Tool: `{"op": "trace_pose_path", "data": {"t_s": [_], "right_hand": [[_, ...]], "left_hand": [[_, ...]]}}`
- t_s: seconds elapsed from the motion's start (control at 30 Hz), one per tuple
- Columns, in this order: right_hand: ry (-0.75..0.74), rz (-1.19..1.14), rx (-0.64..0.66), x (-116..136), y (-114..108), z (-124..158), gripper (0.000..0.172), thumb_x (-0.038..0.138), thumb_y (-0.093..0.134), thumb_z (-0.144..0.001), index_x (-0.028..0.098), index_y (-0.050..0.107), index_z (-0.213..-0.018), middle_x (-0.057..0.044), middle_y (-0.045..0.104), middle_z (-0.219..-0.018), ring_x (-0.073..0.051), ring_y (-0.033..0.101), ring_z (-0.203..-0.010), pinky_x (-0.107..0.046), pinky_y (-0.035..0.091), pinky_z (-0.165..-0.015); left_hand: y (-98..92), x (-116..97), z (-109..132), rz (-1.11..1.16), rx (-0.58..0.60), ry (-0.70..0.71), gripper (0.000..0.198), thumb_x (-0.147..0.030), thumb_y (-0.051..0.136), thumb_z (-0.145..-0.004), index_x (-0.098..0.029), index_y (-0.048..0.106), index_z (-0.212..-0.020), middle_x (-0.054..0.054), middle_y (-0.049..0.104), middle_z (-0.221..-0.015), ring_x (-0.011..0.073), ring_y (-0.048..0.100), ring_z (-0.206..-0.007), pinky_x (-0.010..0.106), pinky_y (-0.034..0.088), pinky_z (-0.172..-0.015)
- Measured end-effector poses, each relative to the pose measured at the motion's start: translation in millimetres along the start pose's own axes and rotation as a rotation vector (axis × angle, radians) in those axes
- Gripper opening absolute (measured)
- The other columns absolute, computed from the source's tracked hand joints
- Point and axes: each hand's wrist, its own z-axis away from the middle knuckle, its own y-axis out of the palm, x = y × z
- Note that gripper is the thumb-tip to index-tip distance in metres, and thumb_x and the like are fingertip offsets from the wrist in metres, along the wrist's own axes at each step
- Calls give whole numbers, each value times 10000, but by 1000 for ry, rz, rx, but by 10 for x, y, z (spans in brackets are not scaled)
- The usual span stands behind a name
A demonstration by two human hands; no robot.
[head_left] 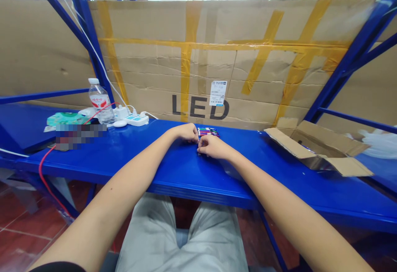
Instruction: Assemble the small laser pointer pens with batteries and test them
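Observation:
My left hand [187, 132] rests on the blue table with its fingers curled into a closed grip. Close in front of it, my right hand [214, 146] is pinched shut, its fingertips nearly meeting the left ones. A small dark tip shows below the right fingers, but what either hand holds is mostly hidden. Just behind the hands, several slim pens [208, 131] in different colours lie side by side, partly covered by the fingers.
An open cardboard box [291, 144] stands on the right of the table [124, 156]. At left are a water bottle [101, 102], a power strip [136, 119], a green tissue pack [66, 118] and a red cable [43, 168]. A large cardboard sheet [149, 69] closes off the back.

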Motion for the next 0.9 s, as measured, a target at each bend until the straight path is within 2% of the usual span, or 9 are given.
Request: {"op": "trace_pose_path", "data": {"t_s": [0.13,0.23,0.33,0.5,0.7,0.9], "right_hand": [[44,23,-82,1,-93,-1,94,194,584,-782,159,614,-701,-25,664,-685,-117,567,-601,-212,386,-554],[77,54,-233,-94,-248,-21,136,191,526,-795,159,630,-714,-38,671,-708,-135,567,-643,-225,382,-580],[125,119,-396,-249,-413,-37,109,178,544,-768,158,643,-725,-56,683,-759,-152,576,-709,-234,382,-621],[184,144,-435,-413,-539,-41,97,184,559,-746,164,647,-710,-61,686,-765,-163,578,-724,-241,378,-616],[176,165,-424,-431,-533,-62,99,207,565,-754,172,649,-715,-58,682,-754,-167,581,-716,-247,375,-603],[191,167,-425,-420,-555,-50,96,195,571,-759,170,645,-705,-55,674,-736,-160,576,-704,-249,370,-602]], "left_hand": [[1,15,-3,2,-3,9,102,-191,620,-616,-130,687,-663,0,584,-541,113,510,-524,239,383,-531],[16,15,-9,-5,-12,1,134,-197,620,-624,-130,706,-701,14,622,-586,121,530,-545,243,395,-539],[35,7,-21,-2,-18,9,142,-206,630,-628,-129,713,-713,28,659,-640,122,543,-564,242,405,-547],[38,-14,-19,-14,-1,7,170,-243,649,-645,-128,727,-742,25,647,-621,117,537,-558,240,397,-542],[1,-22,2,-21,31,0,195,-284,663,-655,-131,721,-761,35,653,-652,115,533,-563,243,380,-530],[9,-49,13,-11,107,-20,307,-409,712,-651,-161,673,-827,38,677,-734,107,528,-561,240,374,-522]]}}
